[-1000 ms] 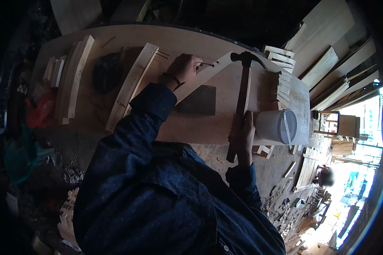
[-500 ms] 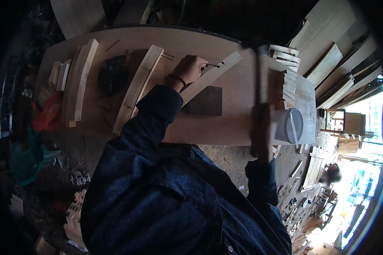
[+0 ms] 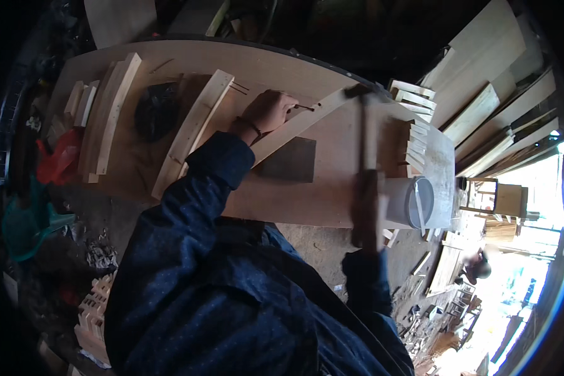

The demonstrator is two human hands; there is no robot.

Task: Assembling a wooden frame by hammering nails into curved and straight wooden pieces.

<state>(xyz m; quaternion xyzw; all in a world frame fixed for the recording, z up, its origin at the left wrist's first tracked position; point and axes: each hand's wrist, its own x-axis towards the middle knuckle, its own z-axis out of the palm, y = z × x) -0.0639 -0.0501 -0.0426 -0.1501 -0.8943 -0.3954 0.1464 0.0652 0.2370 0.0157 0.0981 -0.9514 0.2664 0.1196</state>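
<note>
My left hand (image 3: 268, 113) pinches a thin nail (image 3: 304, 108) above a pale wooden strip (image 3: 307, 120) that slants across the bench. Dark spots show in the strip near the nail's end. Raised to the right, my right hand (image 3: 368, 216) is wrapped round the handle of a hammer (image 3: 369, 141), both smeared by motion. The hammer's dark head is over the far end of the strip. Left of my left hand lies a curved wooden piece (image 3: 197, 128) with two thin nails sticking out of its side. A dark flat block (image 3: 292, 161) rests beside the strip.
Wooden pieces (image 3: 109, 119) and a black plastic bag (image 3: 156, 111) lie on the bench's left side. A white bucket (image 3: 402, 199) and stacked wood blocks (image 3: 415, 145) stand at the right. Boards (image 3: 476, 113) lean beyond; a person (image 3: 476, 266) is far right.
The hammer in my right hand has come lower, its head nearer the strip. My left hand still pinches the nail. The whole view has shifted slightly.
</note>
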